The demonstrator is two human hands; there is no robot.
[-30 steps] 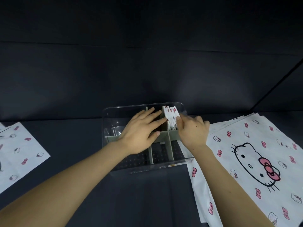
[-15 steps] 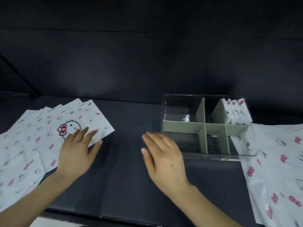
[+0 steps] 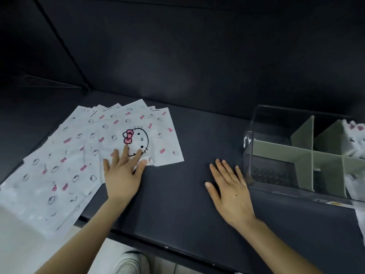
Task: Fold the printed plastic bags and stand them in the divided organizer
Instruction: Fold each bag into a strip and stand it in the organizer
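Note:
A fanned stack of white plastic bags (image 3: pixel 83 155) printed with pink bows and cat faces lies flat at the left of the dark table. My left hand (image 3: pixel 123 173) rests flat, fingers spread, on the near right corner of the top bag (image 3: pixel 150 133). My right hand (image 3: pixel 230 186) lies flat with straight fingers on the bare table, just left of the clear organizer (image 3: pixel 256 155) with grey-green dividers. Several folded bags (image 3: pixel 353 139) stand in its far right compartment.
The table's front edge (image 3: pixel 158 244) runs below my forearms, with a white shoe (image 3: pixel 128 264) on the floor beneath. Another flat bag's corner (image 3: pixel 360 220) shows at the right edge. Dark panels wall the back and left.
Both hands left the organizer and moved left. My left hand slid further onto the top bag of the left stack; my right hand settled on the table. The view swung left.

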